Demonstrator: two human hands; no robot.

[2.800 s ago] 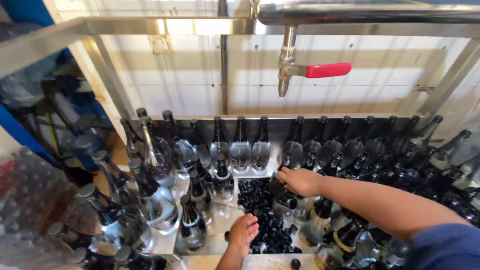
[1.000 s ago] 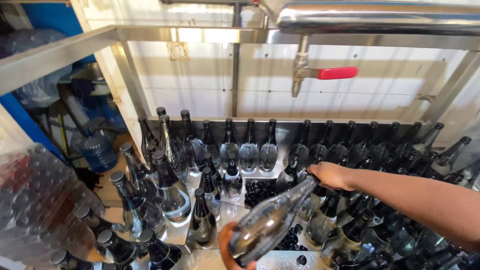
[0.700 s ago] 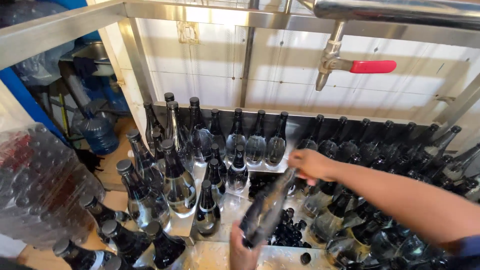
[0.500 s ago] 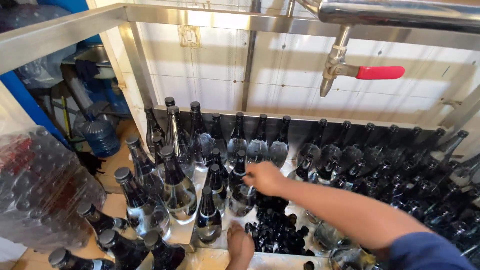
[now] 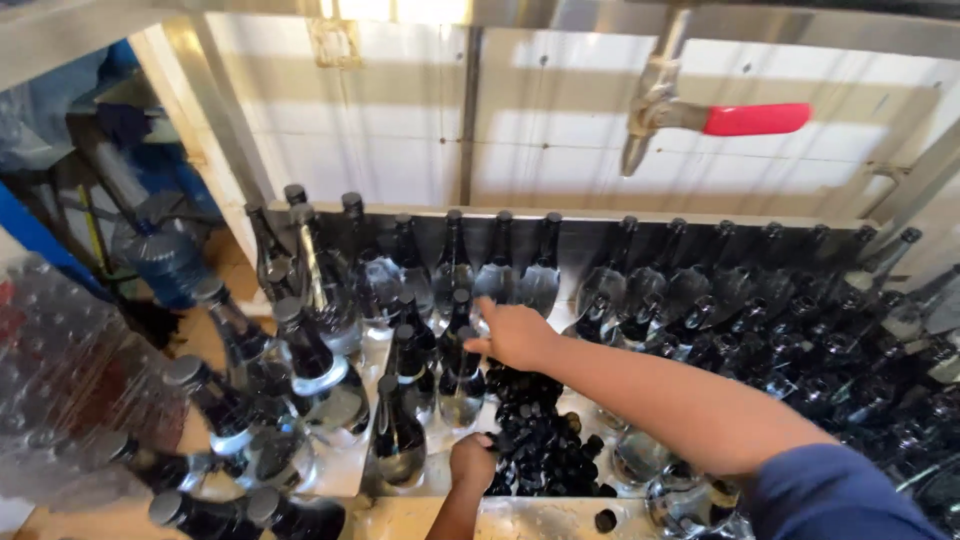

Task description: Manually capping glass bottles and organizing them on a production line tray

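Bottle from a second ago is out of my grip, so that one counts as placed. Right hand [image 5: 515, 335] now rests curled fingers on an upright bottle [image 5: 462, 375] mid-tray; left hand [image 5: 472, 462] presses half-closed into the black caps [image 5: 540, 450] near the tray's [image 5: 400, 482] front edge.

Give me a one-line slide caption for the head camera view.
Right hand reaches among capped dark glass bottles; left hand rests by a pile of black caps.

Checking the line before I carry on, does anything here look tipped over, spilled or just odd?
Yes. A heap of loose black caps lies spilled on the metal tray among the upright bottles, and one stray cap sits apart at the front edge. At the left, several capped bottles lean instead of standing straight.
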